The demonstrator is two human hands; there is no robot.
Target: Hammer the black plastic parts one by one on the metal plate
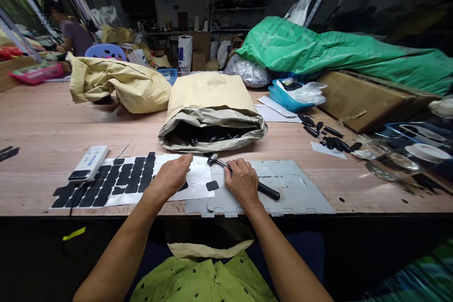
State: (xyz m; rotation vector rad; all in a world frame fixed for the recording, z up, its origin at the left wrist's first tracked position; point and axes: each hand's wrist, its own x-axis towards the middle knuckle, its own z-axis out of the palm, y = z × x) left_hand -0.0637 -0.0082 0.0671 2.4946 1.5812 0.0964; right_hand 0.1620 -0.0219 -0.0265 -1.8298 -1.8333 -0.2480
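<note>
My left hand point(172, 174) hovers at a white backing sheet point(201, 172), fingers pinched together; whatever is between the fingertips is too small to make out. Rows of black rounded-square stickers point(134, 174) cover the sheet's left side, and one loose black sticker point(212, 186) lies at its right edge. Curled over the shaft of a hammer-like tool point(269, 191) is my right hand point(242, 180). That tool has a shiny metal crosspiece head and a black handle, and it lies slanted over a grey board point(293, 181). Part of its shaft is hidden under my fingers.
Just beyond my hands, an open paper-covered sack point(212, 92) holds black pieces. A second sack point(120, 80) lies back left. Near the sheet is a white device point(90, 163). Black handles point(332, 139), a blue basket point(288, 96) and a cardboard box point(368, 99) occupy the right.
</note>
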